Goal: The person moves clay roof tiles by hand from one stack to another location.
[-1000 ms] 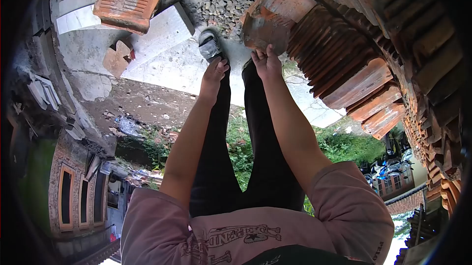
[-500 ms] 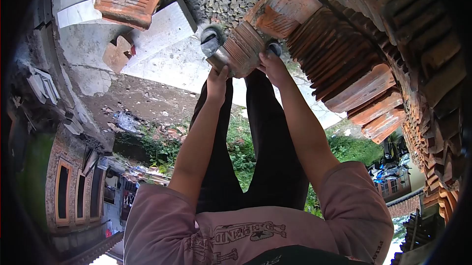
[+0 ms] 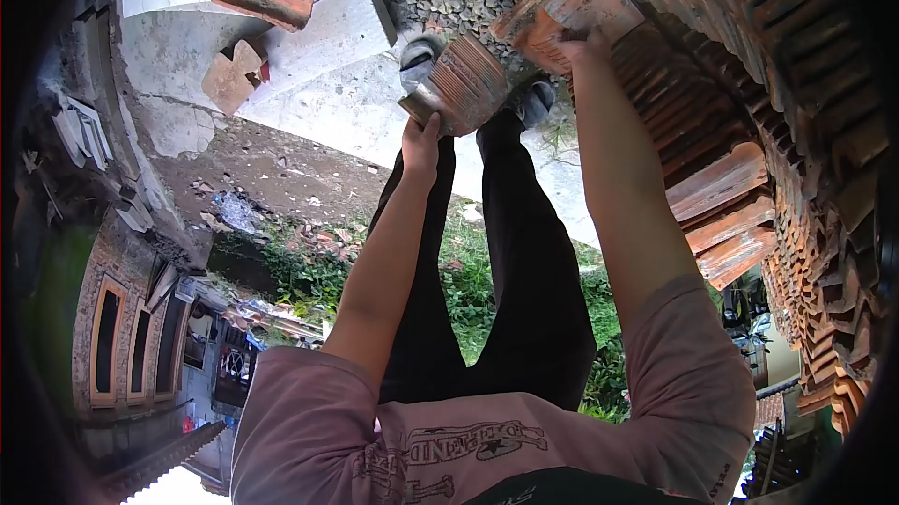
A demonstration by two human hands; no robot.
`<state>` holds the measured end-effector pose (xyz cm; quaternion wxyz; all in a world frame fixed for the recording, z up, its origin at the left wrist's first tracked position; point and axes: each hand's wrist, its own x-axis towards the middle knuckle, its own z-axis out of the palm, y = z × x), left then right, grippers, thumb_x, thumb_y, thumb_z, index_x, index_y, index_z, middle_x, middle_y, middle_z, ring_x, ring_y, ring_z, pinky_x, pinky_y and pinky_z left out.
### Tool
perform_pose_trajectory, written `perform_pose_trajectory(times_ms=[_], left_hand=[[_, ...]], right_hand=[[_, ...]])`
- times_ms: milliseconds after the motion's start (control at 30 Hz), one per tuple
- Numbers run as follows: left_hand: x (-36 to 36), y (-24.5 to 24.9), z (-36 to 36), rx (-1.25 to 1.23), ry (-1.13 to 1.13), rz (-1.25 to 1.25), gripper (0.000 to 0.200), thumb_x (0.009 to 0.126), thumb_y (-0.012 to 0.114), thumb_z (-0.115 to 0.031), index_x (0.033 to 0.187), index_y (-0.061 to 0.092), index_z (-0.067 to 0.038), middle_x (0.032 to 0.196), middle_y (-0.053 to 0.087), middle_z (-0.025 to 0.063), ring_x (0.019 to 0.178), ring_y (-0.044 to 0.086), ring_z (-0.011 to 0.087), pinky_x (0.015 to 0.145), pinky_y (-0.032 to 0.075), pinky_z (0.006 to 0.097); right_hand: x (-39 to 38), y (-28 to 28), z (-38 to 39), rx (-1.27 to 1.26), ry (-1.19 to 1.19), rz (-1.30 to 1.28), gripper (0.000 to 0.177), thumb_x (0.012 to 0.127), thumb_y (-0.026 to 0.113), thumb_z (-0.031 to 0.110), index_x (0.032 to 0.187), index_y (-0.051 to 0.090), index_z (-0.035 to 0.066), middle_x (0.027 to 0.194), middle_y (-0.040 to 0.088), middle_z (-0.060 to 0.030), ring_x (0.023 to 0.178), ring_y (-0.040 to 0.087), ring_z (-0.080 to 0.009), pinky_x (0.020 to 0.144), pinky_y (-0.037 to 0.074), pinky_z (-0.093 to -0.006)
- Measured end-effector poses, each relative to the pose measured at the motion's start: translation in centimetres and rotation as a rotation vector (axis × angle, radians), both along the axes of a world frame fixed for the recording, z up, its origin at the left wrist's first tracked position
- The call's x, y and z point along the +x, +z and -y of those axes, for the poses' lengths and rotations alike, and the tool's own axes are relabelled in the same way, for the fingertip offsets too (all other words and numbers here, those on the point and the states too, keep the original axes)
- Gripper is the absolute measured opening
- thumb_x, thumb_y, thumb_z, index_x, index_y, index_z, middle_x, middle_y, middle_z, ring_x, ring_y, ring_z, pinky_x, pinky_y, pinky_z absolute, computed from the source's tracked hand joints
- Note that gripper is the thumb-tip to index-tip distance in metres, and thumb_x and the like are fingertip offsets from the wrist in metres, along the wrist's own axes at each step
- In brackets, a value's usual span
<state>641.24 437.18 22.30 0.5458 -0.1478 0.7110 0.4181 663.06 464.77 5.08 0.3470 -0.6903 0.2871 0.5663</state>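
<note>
Hands apart: left hand clamps ridged tile left of tile stack; right hand's grip unclear. One-handed hold risks slip onto shoe.

The pink shirt reads "END"; its other lettering is unclear.

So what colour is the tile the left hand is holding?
The tile in the left hand is dull reddish-brown with ridges, best seen in the head view.
</note>
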Motion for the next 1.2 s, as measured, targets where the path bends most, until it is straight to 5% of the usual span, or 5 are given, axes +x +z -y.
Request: perform_pose_trajectory(times_ms=[233,767,1033,1100,1200], left_hand=[[0.2,-0.9,0.7,-0.021,-0.214,-0.059,0.038,0.099,0.059,-0.013,0.131,0.051,0.005,0.12,0.061,0.0119,0.107,0.062,0.0194,0.092,0.052,0.0337],[0.2,-0.8,0.2,-0.18,-0.628,-0.301,0.043,0.092,0.066,-0.028,0.124,0.058,-0.002,0.112,0.069,0.0199,0.107,0.067,0.0343,0.091,0.05,0.0401],[-3.1,-4.2,3.3,-0.17,-0.286,-0.266,0.034,0.095,0.062,-0.017,0.123,0.058,0.002,0.11,0.069,0.015,0.1,0.067,0.0254,0.088,0.051,0.0364],[-5.0,-4.8,4.5,-0.032,0.075,-0.012,0.035,0.095,0.059,-0.007,0.129,0.055,0.001,0.116,0.066,0.0101,0.1,0.066,0.0174,0.087,0.053,0.0314],[-8.7,-6.0,5.4,0.014,0.206,0.031,0.037,0.094,0.056,-0.003,0.131,0.054,0.001,0.118,0.065,0.0118,0.104,0.066,0.0202,0.092,0.055,0.034]], right_hand=[[1.5,-0.4,1.5,0.056,-0.004,-0.173,0.044,0.105,0.036,0.048,0.093,0.056,0.011,0.074,0.044,-0.0046,0.07,0.046,-0.0208,0.066,0.037,-0.0392],[-6.3,12.2,11.6,0.109,0.306,-0.047,0.025,0.098,0.062,0.042,0.098,0.061,0.017,0.08,0.057,0.0038,0.082,0.056,-0.0149,0.072,0.04,-0.0344],[-12.5,14.5,17.1,-0.015,0.806,-0.08,0.026,0.092,0.072,0.038,0.095,0.058,0.016,0.079,0.052,0.0028,0.079,0.054,-0.0139,0.076,0.04,-0.0352],[-15.1,15.2,17.7,-0.002,0.97,-0.13,0.029,0.091,0.073,0.039,0.098,0.059,0.015,0.085,0.054,0.0012,0.085,0.054,-0.0153,0.079,0.04,-0.0387],[-20.5,13.6,18.6,0.004,1.044,-0.203,0.031,0.091,0.073,0.038,0.105,0.061,0.014,0.096,0.058,-0.0006,0.092,0.054,-0.0163,0.082,0.039,-0.0399]])
